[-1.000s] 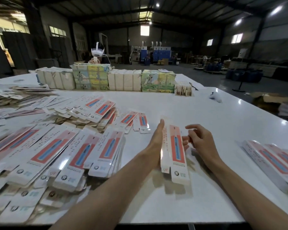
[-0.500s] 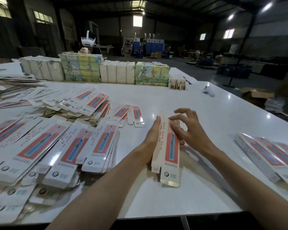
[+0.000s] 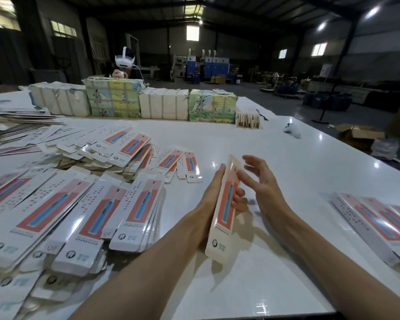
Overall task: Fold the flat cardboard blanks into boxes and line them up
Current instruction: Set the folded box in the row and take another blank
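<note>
The left hand [image 3: 211,195] grips a half-folded box [image 3: 224,218] over the near middle of the counter [image 3: 286,262], its fingers curled behind. The right hand [image 3: 261,181] is spread open just beside the box.

Fingers of left hand [image 3: 214,192] mostly hidden behind blank [image 3: 225,211]. Fingertips of right hand [image 3: 263,183] blurred. At table [image 3: 275,153] right edge, boxes [image 3: 374,218] cut by frame; pile [image 3: 56,215] cut left and bottom. Print unreadable.
</note>
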`<state>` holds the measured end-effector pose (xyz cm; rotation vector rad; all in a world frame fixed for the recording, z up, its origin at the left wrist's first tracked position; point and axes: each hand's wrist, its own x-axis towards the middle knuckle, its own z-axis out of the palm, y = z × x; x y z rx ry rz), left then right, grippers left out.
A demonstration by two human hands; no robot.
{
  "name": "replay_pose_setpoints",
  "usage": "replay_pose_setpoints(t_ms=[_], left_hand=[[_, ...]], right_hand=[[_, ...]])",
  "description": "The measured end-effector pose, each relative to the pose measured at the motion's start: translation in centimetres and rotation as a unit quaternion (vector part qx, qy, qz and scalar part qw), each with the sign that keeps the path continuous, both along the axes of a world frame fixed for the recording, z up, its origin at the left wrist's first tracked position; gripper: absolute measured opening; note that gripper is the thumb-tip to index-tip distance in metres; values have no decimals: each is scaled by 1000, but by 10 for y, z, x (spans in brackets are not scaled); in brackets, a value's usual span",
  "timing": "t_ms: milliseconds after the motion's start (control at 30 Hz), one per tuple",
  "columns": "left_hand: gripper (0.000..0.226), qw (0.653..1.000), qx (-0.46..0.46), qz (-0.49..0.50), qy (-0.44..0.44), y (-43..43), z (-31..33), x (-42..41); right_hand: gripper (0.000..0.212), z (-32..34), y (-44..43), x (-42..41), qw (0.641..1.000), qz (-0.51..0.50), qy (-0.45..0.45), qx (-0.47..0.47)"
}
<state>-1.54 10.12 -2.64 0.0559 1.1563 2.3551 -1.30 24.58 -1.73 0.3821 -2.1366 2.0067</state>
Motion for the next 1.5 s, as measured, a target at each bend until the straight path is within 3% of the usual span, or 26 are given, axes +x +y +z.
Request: replay_pose_setpoints(t_ms=[100,233,333,400,467,567,700,767,1000,1233,1500], left_hand=[[62,999,14,28,8,-4,-2,-4],[65,986,-118,99,58,-10,-10,0],[52,972,-147,163,86,-2,-8,8],[31,942,-198,226,147,-1,-9,8],[23,905,-245,270,221,-3,-8,10],[31,909,-236,225,259,0,-2,16],[81,922,-246,135,266,1,-3,18],[93,917,-270,120,269,2,-5,18],[82,905,-300,151,262,1,-7,18],[87,906,-318,108,258,4,-5,23],[82,906,-331,102,242,9,-5,23]], right_hand=[[44,-9,-1,1,996,61,-57,-39],[48,-3,2,3,996,32,-54,-56],[50,-3,5,3,997,31,-37,-53],[48,-5,6,2,999,25,-30,-27],[45,-7,6,0,1000,17,-23,-6],[41,-6,8,-1,999,17,-20,-18],[32,-1,10,2,1000,1,-7,-19],[27,1,10,5,1000,7,-3,-19],[25,5,8,7,999,31,-6,28],[22,1,17,-15,996,-27,-64,-57],[25,10,24,-13,995,60,-40,-62]])
